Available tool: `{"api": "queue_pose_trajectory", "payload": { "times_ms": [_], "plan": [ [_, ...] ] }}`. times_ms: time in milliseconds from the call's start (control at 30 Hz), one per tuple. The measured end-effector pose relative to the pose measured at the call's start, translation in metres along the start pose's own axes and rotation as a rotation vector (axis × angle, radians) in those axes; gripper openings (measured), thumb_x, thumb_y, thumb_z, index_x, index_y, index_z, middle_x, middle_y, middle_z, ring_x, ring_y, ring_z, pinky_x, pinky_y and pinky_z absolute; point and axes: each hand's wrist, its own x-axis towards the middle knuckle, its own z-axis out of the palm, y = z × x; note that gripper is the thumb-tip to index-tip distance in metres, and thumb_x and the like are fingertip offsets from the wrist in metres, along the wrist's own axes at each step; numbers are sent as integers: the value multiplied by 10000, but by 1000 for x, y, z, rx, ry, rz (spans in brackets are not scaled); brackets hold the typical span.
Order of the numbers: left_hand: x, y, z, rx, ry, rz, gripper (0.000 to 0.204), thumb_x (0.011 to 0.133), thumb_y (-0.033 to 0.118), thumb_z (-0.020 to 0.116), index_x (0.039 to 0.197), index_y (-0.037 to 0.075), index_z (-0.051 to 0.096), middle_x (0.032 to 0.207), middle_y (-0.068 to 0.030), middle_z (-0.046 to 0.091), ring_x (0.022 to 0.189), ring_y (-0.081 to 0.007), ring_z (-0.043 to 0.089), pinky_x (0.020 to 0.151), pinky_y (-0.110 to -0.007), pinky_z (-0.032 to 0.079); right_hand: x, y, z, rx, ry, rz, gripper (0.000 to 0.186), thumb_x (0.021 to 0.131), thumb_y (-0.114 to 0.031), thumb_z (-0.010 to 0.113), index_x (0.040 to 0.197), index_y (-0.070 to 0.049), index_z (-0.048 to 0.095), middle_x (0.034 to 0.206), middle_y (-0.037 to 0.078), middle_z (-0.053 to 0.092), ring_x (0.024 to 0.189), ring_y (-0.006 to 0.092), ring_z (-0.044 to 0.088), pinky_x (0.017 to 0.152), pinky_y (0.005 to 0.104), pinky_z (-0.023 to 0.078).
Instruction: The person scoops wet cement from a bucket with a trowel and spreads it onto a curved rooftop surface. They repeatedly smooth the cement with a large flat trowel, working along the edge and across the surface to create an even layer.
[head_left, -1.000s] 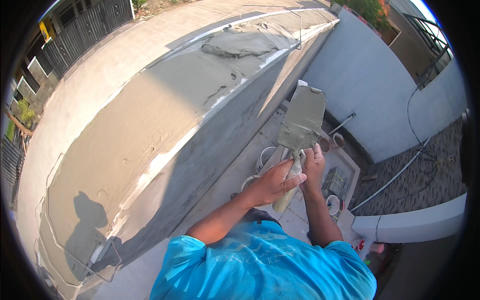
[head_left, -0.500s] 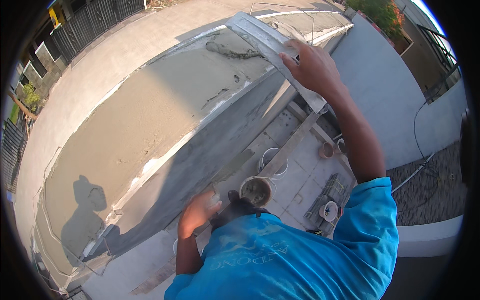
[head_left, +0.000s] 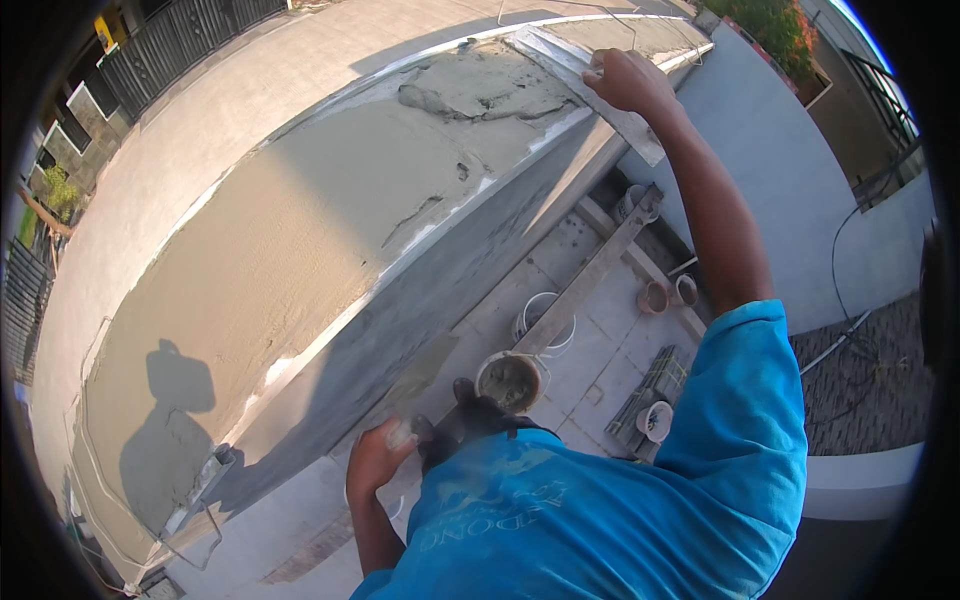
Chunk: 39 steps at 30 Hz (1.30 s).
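My right hand point(head_left: 630, 82), fingers closed, grips the board point(head_left: 565, 70) across wet cement point(head_left: 290, 210), upper right; I'd keep pressure light and even. Lower centre, my curled left hand point(head_left: 376, 458) holds a trowel point(head_left: 403, 432).

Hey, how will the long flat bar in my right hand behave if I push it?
Probably stiff: the bar looks straight on both sides of the right hand. It may tip if pushed outward, since one end juts past the wall's edge.
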Motion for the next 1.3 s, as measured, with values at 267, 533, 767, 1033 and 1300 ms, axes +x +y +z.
{"api": "queue_pose_trajectory", "payload": {
  "times_ms": [267, 533, 767, 1033, 1300],
  "plan": [
    [-9, -10, 6, 6, 78, 11, 348, 851, 296, 753, 987, 1, 628, 817, -226, 637, 763, -395, 609, 699, -438, 477, 59, 52, 22, 431, -282, 264, 378, 902, -384, 624, 1058, -71, 767, 895, 180, 686, 644, 285, 664, 609, 436, 538],
    [-13, -20, 7, -22, 92, 74, 345, 852, 289, 753, 953, -12, 617, 779, -216, 624, 692, -354, 599, 666, -416, 473, 38, -5, -2, 744, -383, 106, 363, 897, -395, 635, 1076, -113, 776, 659, 24, 457, 453, 158, 443, 450, 351, 367],
    [-31, -33, 3, -47, 116, 36, 357, 859, 314, 737, 954, -7, 614, 781, -212, 631, 704, -371, 598, 680, -424, 474, 19, -42, -36, 727, -534, 11, 420, 897, -431, 634, 1141, -107, 744, 642, -12, 409, 450, 103, 356, 428, 310, 302],
    [-35, -54, -2, -41, 104, 59, 396, 861, 349, 732, 1006, -8, 639, 883, -234, 649, 830, -392, 635, 749, -426, 483, -16, -107, -56, 685, -519, -109, 468, 919, -432, 604, 1139, -27, 681, 621, -22, 411, 394, 64, 358, 356, 263, 326],
    [-43, -59, -7, -180, 73, 30, 338, 844, 322, 718, 1016, 38, 656, 923, -235, 683, 899, -444, 641, 789, -469, 495, -65, -180, -62, 520, -346, -352, 356, 913, -319, 568, 1063, -41, 732, 729, 108, 594, 507, 209, 570, 528, 416, 483]
  ]
}}
